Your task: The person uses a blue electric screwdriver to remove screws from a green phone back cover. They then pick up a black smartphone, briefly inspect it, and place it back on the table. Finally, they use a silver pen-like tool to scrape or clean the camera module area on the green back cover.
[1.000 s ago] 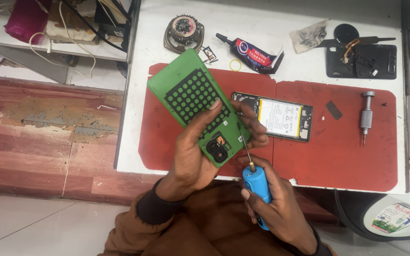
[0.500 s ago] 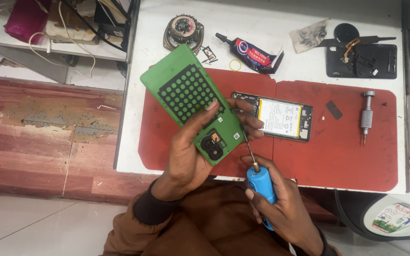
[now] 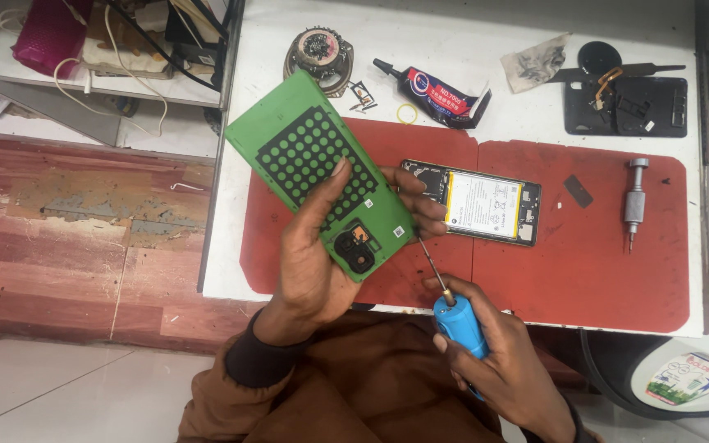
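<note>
The green cover [image 3: 317, 176] is held inner side up, tilted, over the left edge of the red mat [image 3: 584, 262], its dotted black pad facing the camera and a camera cutout at its lower end. The left hand [image 3: 322, 262] comes up from below the cover, thumb laid across its inner face, fingers [image 3: 420, 205] wrapped around its right edge, gripping it. Just right of the cover, the right hand [image 3: 494, 361] closes its fingers around a blue screwdriver [image 3: 457, 320], whose thin shaft points up toward the cover's lower corner. Right of the cover, an opened phone [image 3: 473, 201] lies flat on the mat. Beyond the cover, on the white tabletop [image 3: 486, 33], lies 1 glue tube [image 3: 432, 92].
</note>
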